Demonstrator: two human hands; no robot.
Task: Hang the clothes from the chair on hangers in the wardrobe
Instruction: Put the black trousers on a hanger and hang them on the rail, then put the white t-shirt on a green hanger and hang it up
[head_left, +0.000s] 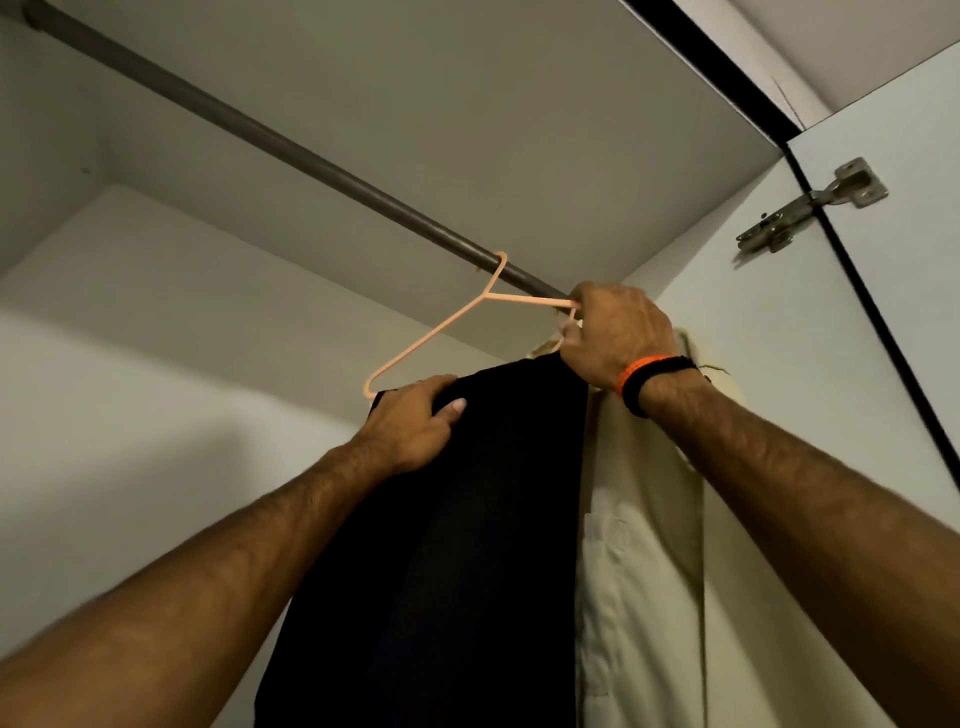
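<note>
Left hand: left hand (415, 418) is reaching up beneath the dark round metal wardrobe rail (270, 143) and is gripping the top fold of the black fabric garment (467, 545), thumb lying across the front of the cloth and fingers curled behind it.
Right hand: right hand (615, 335) is closing round the right end of the thin peach plastic hanger (441, 327), just below the rail's right end, fingers curled over the hanger's arm; the wrist is wearing an orange and black braided band (652, 382).
Hanger: its hook is sitting over the rail, right of the rail's middle, and the frame is hanging tilted, left corner lower than the right.
Black garment: it is draping over the hanger's lower bar, hanging straight down under the rail between the two forearms; what kind of garment it is cannot be told.
Cream shirt: a pale cream cloth shirt (639, 571) is hanging below the rail's right end, just beside the black garment and partly behind the right forearm; its own hanger is hidden.
Wardrobe: white wardrobe panels (156, 415) are standing behind and above the rail.
Hinge: a silver metal door hinge (813, 205) is sitting to the right of the rail, on the white door (909, 260).
</note>
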